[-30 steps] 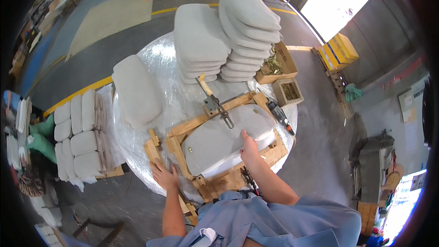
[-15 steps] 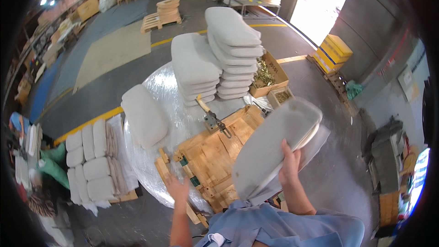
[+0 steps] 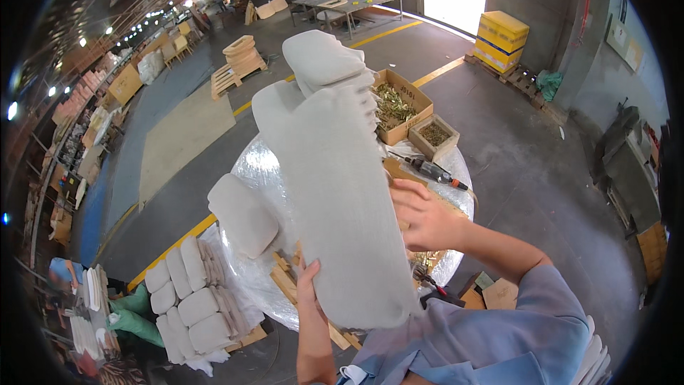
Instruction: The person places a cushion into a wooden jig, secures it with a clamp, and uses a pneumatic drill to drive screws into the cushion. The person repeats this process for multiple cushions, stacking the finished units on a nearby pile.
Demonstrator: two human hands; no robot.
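A large grey padded seat panel (image 3: 349, 207) lies tilted in front of me, over the wooden jig and the plastic-wrapped round table (image 3: 459, 160). My left hand (image 3: 308, 284) grips its left edge near the bottom, thumb on top and fingers hidden beneath. At the right edge is my right hand (image 3: 424, 217), open with fingers stretched out; its fingertips are by the panel's side. The panel covers most of the jig, of which a wooden strip (image 3: 285, 284) shows at the left. Behind stands a stack of similar grey panels (image 3: 320, 57), partly hidden. Another grey panel (image 3: 242, 215) rests at the table's left.
A power screwdriver (image 3: 438, 171) lies at the table's right, near a small box of screws (image 3: 434, 137) and a carton of brass-coloured fittings (image 3: 417, 103). Left of the table, grey cushions (image 3: 189, 299) sit piled on a pallet. Yellow boxes (image 3: 501, 39) stand far right.
The panel has swung from my right side to the middle, over the jig. My left hand has taken hold of its left edge; my right hand has loosened its grip and spread its fingers.
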